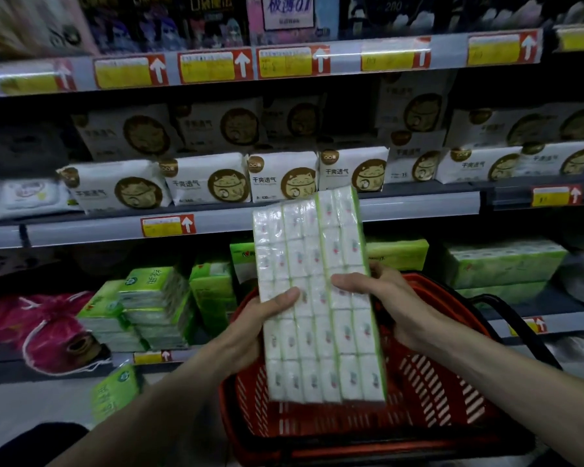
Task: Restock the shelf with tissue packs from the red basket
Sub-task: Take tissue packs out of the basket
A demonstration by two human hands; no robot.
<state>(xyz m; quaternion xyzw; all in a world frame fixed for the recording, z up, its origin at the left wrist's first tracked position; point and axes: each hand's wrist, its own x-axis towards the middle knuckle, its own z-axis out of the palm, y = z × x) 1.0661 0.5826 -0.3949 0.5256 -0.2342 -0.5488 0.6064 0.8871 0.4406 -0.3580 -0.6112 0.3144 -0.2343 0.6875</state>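
Held upright over the red basket [452, 382]: one long tissue pack [317, 298], clear-wrapped, made of rows of small white packets with green edging. Gripped from both sides at about mid-height. Left hand [267, 315] closed around the pack's left edge, thumb [284, 294] laid across the front, the other fingers hidden behind. Right hand [381, 298] closed around the right edge, thumb across the front, fingers wrapped behind. Top end of the pack tilted slightly right, reaching up in front of the middle shelf rail [418, 210]; bottom end down inside the basket's outline, contact with its floor not discernible. Basket standing on the floor in front of the shelving, black handle [520, 328] folded down at the right. On the lower shelf [570, 310], stacks of green tissue packs [149, 305] left of the held pack and more [503, 264] to the right. On the shelf above, white bags with a cat emblem [284, 180]. Pink bundle [48, 328] at lower left. One green pack [115, 392] on the floor, near the left forearm.
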